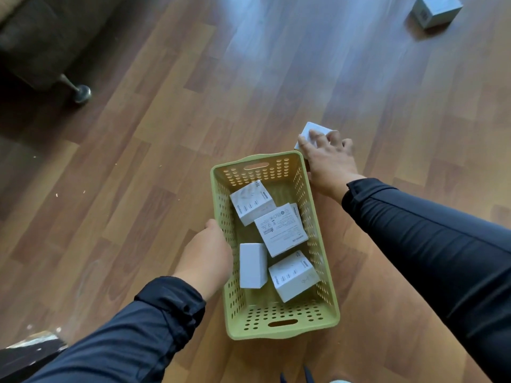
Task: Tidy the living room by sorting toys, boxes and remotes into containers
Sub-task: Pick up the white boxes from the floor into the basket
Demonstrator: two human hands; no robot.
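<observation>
A green perforated basket [329, 308] hangs over the wooden floor with several small white boxes [280, 230] lying inside it. My left hand [207, 255] grips the basket's left wall, thumb on the outside. Just beyond the basket's far right corner, my right hand [329, 158] grips a small white box [313, 129], fingers curled over its top. Whether that box rests on the floor or is lifted I cannot tell. Both forearms wear dark sleeves.
Another white box [435, 9] lies on the floor at the far right. A dark sofa with a metal leg [78, 92] fills the upper left. Something dark with white flecks [30, 346] sits at the lower left. Small crumbs dot the floorboards on the left.
</observation>
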